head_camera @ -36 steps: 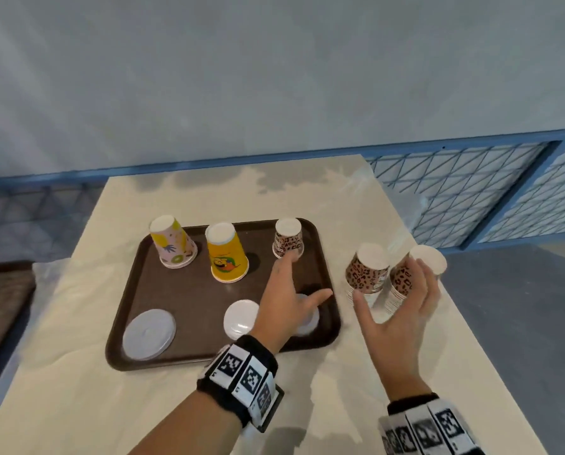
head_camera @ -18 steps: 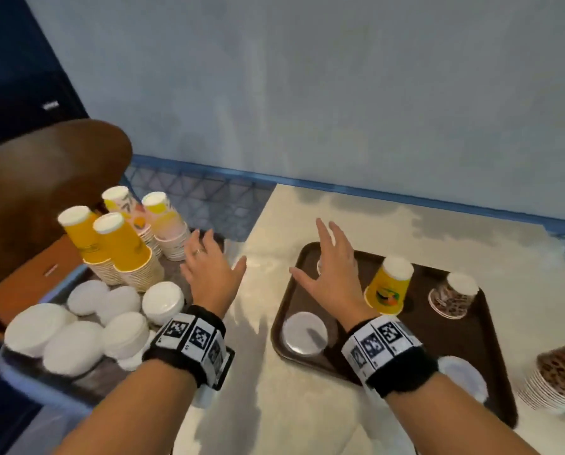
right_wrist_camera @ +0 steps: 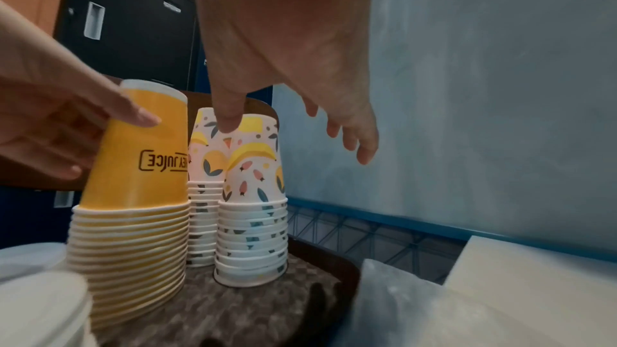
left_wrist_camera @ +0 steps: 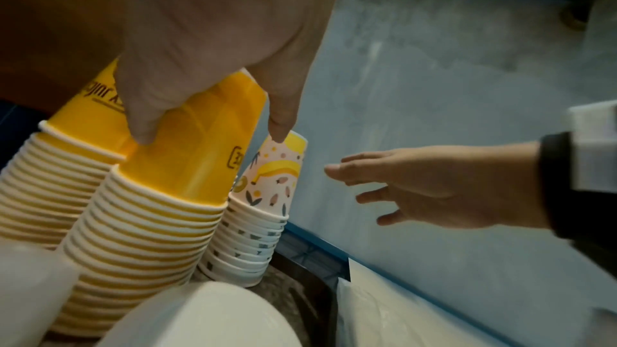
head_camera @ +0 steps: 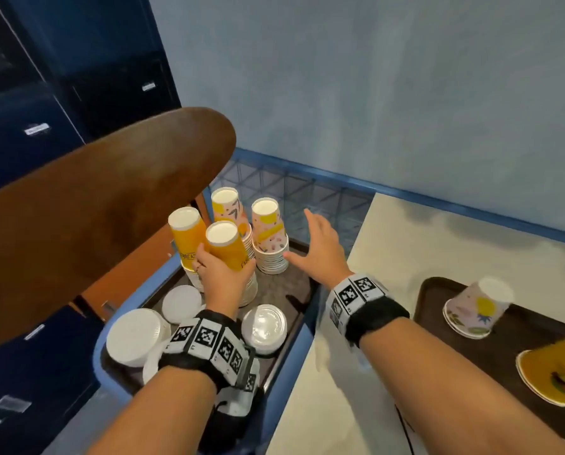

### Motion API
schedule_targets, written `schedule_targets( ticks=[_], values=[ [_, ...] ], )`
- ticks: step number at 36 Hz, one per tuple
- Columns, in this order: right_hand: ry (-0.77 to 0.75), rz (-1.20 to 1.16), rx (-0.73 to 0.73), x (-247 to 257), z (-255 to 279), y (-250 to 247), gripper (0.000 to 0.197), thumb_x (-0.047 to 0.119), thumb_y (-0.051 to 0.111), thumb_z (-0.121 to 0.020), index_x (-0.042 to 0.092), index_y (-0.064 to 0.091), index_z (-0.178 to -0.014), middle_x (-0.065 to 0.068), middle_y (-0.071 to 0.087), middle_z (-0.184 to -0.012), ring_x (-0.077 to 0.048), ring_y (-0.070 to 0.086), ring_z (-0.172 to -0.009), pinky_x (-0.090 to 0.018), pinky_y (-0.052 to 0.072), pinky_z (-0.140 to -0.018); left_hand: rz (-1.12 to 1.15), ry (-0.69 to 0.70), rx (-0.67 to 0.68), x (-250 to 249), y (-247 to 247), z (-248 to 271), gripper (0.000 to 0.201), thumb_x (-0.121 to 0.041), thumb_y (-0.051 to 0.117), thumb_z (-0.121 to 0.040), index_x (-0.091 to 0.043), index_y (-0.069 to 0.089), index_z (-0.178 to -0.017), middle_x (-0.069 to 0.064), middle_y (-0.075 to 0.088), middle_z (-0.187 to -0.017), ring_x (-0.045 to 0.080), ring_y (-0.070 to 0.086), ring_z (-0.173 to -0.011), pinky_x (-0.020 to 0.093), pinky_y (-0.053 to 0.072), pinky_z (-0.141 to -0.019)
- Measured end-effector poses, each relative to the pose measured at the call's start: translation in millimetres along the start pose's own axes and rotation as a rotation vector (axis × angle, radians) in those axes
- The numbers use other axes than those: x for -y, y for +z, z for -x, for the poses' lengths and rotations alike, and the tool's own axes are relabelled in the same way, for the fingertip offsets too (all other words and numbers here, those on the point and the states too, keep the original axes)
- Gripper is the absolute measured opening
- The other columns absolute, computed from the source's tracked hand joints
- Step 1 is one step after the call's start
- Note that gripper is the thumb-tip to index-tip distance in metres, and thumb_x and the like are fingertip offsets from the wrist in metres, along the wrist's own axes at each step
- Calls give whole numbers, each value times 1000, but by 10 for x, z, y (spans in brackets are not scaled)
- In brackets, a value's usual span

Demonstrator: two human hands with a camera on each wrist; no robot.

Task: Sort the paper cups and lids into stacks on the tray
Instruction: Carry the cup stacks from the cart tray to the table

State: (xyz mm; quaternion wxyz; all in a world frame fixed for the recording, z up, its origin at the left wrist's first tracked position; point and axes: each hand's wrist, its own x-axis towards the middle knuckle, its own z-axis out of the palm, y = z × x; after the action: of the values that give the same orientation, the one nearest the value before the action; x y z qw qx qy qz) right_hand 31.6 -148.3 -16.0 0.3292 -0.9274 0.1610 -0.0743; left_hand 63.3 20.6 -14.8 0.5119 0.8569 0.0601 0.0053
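On a side tray to my left stand two stacks of upside-down yellow cups and two stacks of patterned cups. My left hand grips the top yellow cup of the nearer stack, thumb and fingers curled round its wall. My right hand is spread open just right of the nearer patterned stack; in the right wrist view its thumb hangs by that stack's top, and I cannot tell if it touches. White lids lie in front of the stacks.
A brown tray on the cream table at right carries an upside-down patterned cup and a yellow cup. A brown chair back looms over the side tray's left. Dark cabinets stand behind it.
My view has swung left from the table tray to the side tray. The left hand has reached forward and taken hold of the top yellow cup; the right hand has crossed over to the patterned stack.
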Motion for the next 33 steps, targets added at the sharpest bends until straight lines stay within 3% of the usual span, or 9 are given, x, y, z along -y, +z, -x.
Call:
schedule_targets(
  ticks=[3,8,12,16,19,25,27,30,33],
  values=[
    [11,-125,8,104,-230,166,97,40,73,-75,18,13,-148,-7,19,-156,-27,20,-143,-50,26,-114,31,-37,37,148,23,-125,92,-18,84,-65,-3,29,-137,19,39,-140,35,40,-130,48,37,-107],
    [65,-331,45,113,-484,497,103,39,81,-65,20,20,-146,-4,36,-150,-22,36,-136,-44,33,-112,48,-53,71,327,86,-218,87,-18,85,-64,-6,36,-134,15,49,-135,30,49,-122,42,42,-102],
    [15,-462,47,56,-549,643,82,29,85,-61,25,42,-131,-1,56,-128,-12,54,-113,-32,45,-98,27,-57,113,390,147,-266,86,-17,86,-62,-5,39,-132,15,50,-133,28,51,-119,33,42,-93],
    [58,-414,74,-97,-620,756,65,60,83,-48,33,57,-101,-6,60,-109,-17,61,-104,-41,54,-90,47,-98,197,362,181,-260,81,-14,84,-66,-8,38,-132,11,54,-131,24,53,-115,25,37,-85],
    [69,-450,166,-388,-681,871,74,55,87,-48,20,59,-107,-9,66,-106,-19,66,-101,-44,56,-86,93,-103,249,364,209,-260,80,-10,83,-65,-10,38,-131,9,55,-128,14,49,-103,25,36,-86],
    [135,-507,264,-359,-353,556,88,14,86,-60,15,33,-131,4,56,-119,-11,55,-112,-32,44,-100,77,-229,341,417,288,-317,92,-16,89,-52,-15,40,-131,0,56,-120,20,54,-113,40,44,-100],
    [148,-510,256,-377,-287,555,90,12,85,-62,17,30,-133,6,53,-120,-11,52,-113,-32,42,-101,64,-273,370,467,307,-353,100,-26,90,-37,-15,47,-127,4,62,-120,26,59,-114,44,48,-99],
    [146,-467,255,-373,-239,590,91,15,85,-61,18,31,-134,0,54,-129,-14,51,-119,-34,40,-104,6,-284,404,480,281,-379,88,-15,91,-48,-6,50,-125,9,63,-117,28,61,-109,32,48,-89],
    [160,-460,198,-357,-212,594,87,19,87,-58,22,37,-129,0,57,-127,-17,54,-117,-42,43,-104,43,-287,434,409,251,-385,78,-17,88,-38,-16,54,-108,9,64,-116,30,61,-109,39,49,-95]
  ],
)
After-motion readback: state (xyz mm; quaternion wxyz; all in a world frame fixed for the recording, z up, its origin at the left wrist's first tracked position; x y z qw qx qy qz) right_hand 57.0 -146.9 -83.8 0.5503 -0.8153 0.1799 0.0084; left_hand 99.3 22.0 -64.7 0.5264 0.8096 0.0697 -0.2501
